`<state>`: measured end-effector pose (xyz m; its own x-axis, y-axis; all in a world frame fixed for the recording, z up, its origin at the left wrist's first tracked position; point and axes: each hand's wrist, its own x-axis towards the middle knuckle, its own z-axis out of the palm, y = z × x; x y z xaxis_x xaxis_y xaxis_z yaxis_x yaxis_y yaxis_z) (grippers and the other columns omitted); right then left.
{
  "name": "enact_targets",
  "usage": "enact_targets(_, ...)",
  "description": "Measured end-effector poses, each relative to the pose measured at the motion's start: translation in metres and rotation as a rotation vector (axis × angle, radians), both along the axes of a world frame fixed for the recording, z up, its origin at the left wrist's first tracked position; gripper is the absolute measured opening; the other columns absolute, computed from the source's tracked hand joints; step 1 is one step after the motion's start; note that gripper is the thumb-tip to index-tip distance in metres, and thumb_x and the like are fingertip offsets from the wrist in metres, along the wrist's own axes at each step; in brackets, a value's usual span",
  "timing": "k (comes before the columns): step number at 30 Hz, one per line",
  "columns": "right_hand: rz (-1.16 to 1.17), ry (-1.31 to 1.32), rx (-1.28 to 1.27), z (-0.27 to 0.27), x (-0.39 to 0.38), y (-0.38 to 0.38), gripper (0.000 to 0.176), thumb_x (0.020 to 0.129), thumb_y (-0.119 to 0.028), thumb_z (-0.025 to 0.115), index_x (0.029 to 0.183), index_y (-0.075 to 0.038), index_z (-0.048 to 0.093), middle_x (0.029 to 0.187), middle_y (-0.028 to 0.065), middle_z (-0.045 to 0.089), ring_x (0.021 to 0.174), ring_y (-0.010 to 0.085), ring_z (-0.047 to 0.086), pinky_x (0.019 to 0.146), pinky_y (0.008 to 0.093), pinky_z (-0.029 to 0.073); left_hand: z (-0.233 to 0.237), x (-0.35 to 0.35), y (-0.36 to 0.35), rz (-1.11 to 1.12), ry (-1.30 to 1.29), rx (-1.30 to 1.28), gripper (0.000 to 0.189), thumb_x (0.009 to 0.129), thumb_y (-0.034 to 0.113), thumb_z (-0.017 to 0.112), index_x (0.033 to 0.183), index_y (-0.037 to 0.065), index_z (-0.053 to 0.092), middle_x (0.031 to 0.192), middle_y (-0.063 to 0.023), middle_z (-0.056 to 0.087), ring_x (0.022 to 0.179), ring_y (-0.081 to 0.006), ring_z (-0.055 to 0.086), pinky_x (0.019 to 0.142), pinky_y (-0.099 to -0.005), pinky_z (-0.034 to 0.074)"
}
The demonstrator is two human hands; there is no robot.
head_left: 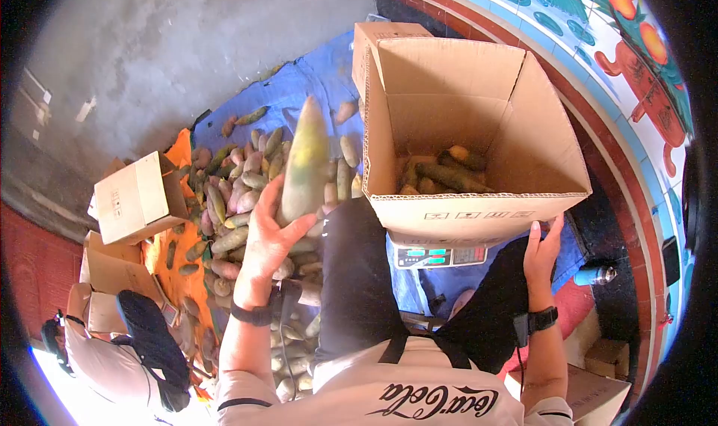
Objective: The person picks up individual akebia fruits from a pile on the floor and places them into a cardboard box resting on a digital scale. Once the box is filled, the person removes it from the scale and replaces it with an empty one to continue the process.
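Observation:
My left hand [271, 228] is raised over the pile with thumb and fingers around the lower end of a large, pale green, pointed vegetable [307, 157], which stands upright and looks slightly blurred. My right hand [543, 250] rests with fingers spread against the lower right front of a big open cardboard box [479, 207]. Inside the box, at the bottom, lie several dark green and brownish long vegetables [452, 175]. Beneath the box's front edge shows a scale [441, 256] with lit displays.
A heap of long vegetables [235, 190] covers a blue sheet [280, 89] and an orange sheet. Cardboard boxes [133, 201] stand at the left, near another person [120, 359] bent low. A blue bottle [596, 276] and more cardboard [598, 392] are at the right.

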<state>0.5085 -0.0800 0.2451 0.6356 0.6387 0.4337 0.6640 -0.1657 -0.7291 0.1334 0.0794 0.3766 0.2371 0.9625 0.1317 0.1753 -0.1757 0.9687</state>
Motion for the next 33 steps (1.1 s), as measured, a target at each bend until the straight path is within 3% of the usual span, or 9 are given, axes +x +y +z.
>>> enact_targets(5, -0.012, 0.008, -0.030, -0.003, 0.003, -0.002, 0.052, 0.085, -0.010, 0.048, 0.130, 0.007, 0.027, 0.123, 0.0261, 0.044, 0.113, 0.0352, 0.044, 0.097, 0.0384, 0.033, 0.032, 0.042, 0.011, -0.155, 0.103, 0.210, 0.060, 0.068, 0.005, 0.071, 0.122, 0.000, 0.046, 0.106, -0.0080, 0.057, 0.099, -0.0161, 0.053, 0.088, -0.0292, 0.041)
enact_targets(9, 0.001, -0.020, -0.033, 0.000, 0.002, -0.002, 0.052, 0.085, -0.010, 0.048, 0.130, 0.006, 0.028, 0.122, 0.0260, 0.044, 0.112, 0.0351, 0.045, 0.096, 0.0386, 0.034, 0.030, 0.067, 0.017, -0.223, 0.144, 0.358, 0.052, 0.077, 0.006, 0.066, 0.123, 0.001, 0.044, 0.117, -0.0067, 0.052, 0.105, -0.0141, 0.049, 0.090, -0.0274, 0.040)
enact_targets(15, 0.025, -0.014, -0.014, 0.008, -0.001, -0.002, 0.050, 0.086, -0.011, 0.047, 0.129, 0.006, 0.029, 0.123, 0.0255, 0.044, 0.113, 0.0348, 0.045, 0.096, 0.0388, 0.034, 0.014, 0.058, 0.015, -0.183, -0.123, 0.186, 0.041, 0.082, 0.003, 0.059, 0.121, 0.001, 0.044, 0.113, -0.0078, 0.054, 0.101, -0.0126, 0.052, 0.087, -0.0264, 0.042)
enact_targets(20, 0.019, -0.030, -0.038, 0.004, 0.001, -0.002, 0.049, 0.086, -0.011, 0.047, 0.129, 0.007, 0.030, 0.122, 0.0251, 0.045, 0.112, 0.0347, 0.046, 0.096, 0.0382, 0.034, -0.029, 0.015, 0.019, 0.018, -0.118, 0.205, 0.022, 0.086, 0.005, 0.054, 0.108, 0.001, 0.053, 0.098, -0.0055, 0.060, 0.088, -0.0098, 0.055, 0.079, -0.0239, 0.044)
enact_targets(22, 0.015, -0.052, -0.022, 0.004, 0.000, -0.002, 0.048, 0.086, -0.011, 0.047, 0.128, 0.007, 0.031, 0.121, 0.0249, 0.046, 0.111, 0.0346, 0.046, 0.095, 0.0381, 0.034, -0.044, -0.005, 0.016, 0.105, 0.036, 0.087, 0.022, 0.089, 0.019, 0.054, 0.100, 0.000, 0.057, 0.096, -0.0065, 0.060, 0.089, -0.0143, 0.059, 0.082, -0.0267, 0.044)
enact_targets(27, -0.007, -0.140, -0.028, -0.001, 0.003, 0.000, 0.041, 0.090, -0.012, 0.044, 0.126, 0.004, 0.033, 0.111, 0.0193, 0.052, 0.099, 0.0272, 0.052, 0.087, 0.0342, 0.039, -0.121, -0.058, 0.019, 0.235, 0.102, -0.004, 0.015, 0.087, 0.013, 0.053, 0.091, 0.001, 0.061, 0.081, -0.0038, 0.063, 0.076, -0.0103, 0.057, 0.071, -0.0239, 0.044)
enact_targets(29, -0.010, -0.074, -0.054, 0.001, 0.001, -0.001, 0.043, 0.088, -0.012, 0.046, 0.126, 0.005, 0.033, 0.113, 0.0213, 0.051, 0.102, 0.0302, 0.050, 0.089, 0.0361, 0.037, -0.149, -0.078, 0.016, 0.265, 0.132, -0.079, 0.015, 0.086, 0.013, 0.054, 0.089, 0.000, 0.061, 0.078, -0.0046, 0.063, 0.074, -0.0110, 0.057, 0.069, -0.0246, 0.045)
enact_targets(31, -0.009, -0.008, -0.078, 0.002, 0.000, -0.001, 0.045, 0.087, -0.013, 0.047, 0.125, 0.006, 0.034, 0.114, 0.0233, 0.049, 0.106, 0.0332, 0.049, 0.092, 0.0381, 0.036, -0.168, -0.094, 0.009, 0.314, 0.499, -0.049, 0.015, 0.081, 0.013, 0.056, 0.086, 0.000, 0.062, 0.073, -0.0064, 0.063, 0.071, -0.0128, 0.058, 0.067, -0.0264, 0.046)
enact_targets(33, -0.010, -0.038, -0.047, 0.000, 0.003, -0.001, 0.045, 0.087, -0.014, 0.047, 0.125, 0.007, 0.034, 0.113, 0.0236, 0.050, 0.104, 0.0332, 0.049, 0.091, 0.0380, 0.036, -0.204, -0.117, 0.000, 0.305, 0.501, -0.112, 0.017, 0.080, 0.016, 0.057, 0.086, 0.001, 0.062, 0.074, -0.0085, 0.063, 0.071, -0.0163, 0.060, 0.067, -0.0282, 0.046)
